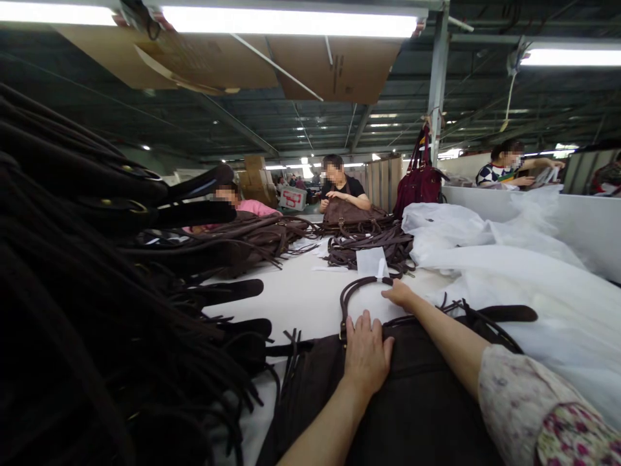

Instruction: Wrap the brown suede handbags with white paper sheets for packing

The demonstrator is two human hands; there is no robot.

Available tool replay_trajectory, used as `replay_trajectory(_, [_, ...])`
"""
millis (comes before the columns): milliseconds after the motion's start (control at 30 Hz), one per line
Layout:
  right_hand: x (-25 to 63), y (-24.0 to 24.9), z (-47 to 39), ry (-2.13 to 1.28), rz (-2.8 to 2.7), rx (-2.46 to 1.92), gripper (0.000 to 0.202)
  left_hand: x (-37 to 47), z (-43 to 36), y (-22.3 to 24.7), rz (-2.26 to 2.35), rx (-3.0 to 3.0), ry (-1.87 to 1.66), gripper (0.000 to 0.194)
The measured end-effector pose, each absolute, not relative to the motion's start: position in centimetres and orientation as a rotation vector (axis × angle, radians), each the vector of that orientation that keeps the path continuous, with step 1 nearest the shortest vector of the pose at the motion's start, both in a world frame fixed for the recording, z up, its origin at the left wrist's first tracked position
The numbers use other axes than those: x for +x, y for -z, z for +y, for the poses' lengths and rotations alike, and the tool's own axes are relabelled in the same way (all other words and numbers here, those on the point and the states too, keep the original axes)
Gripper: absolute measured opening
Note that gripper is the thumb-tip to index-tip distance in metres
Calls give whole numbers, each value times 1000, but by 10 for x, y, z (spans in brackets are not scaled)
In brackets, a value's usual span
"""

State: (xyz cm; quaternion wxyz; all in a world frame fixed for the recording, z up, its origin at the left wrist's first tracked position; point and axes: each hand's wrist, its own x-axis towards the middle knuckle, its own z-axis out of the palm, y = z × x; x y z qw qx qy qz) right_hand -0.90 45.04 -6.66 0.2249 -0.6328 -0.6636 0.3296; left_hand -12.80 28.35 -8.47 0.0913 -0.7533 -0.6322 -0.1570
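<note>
At 6 o'clock, a brown bag lay on the table. Left hand pressed flat on it, unclenched; right hand, released, touched its handle at 12. Piled straps at 9 could likely snag it.

A bag-making factory floor is shown. Dark leather handbags and fringed straps are heaped along a long white bench, at which several seated people are occupied. Fluorescent tube lights, cardboard sheets and bare steel roof beams are seen overhead.
</note>
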Motion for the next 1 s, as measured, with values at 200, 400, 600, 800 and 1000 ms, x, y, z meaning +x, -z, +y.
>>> replay_trajectory(200, [-12,50,450,-1192,-1451,-1504,26,-131,289,98,-1926,-2142,664,56])
replay_trajectory(400, [11,3,409,-1445,-1415,-1123,26,-136,298,97,-1959,-2173,810,76])
replay_trajectory(600, [50,-3,312,-1538,-1698,-929,39,-145,289,56,-1950,-2367,846,69])
replay_trajectory(800, [92,15,239,-1327,-2043,-911,31,-137,236,3,-1676,-2863,470,21])
replay_trajectory(1000, [121,30,187,-1077,-2386,-913,43,-109,145,-12,-1476,-3052,107,40])
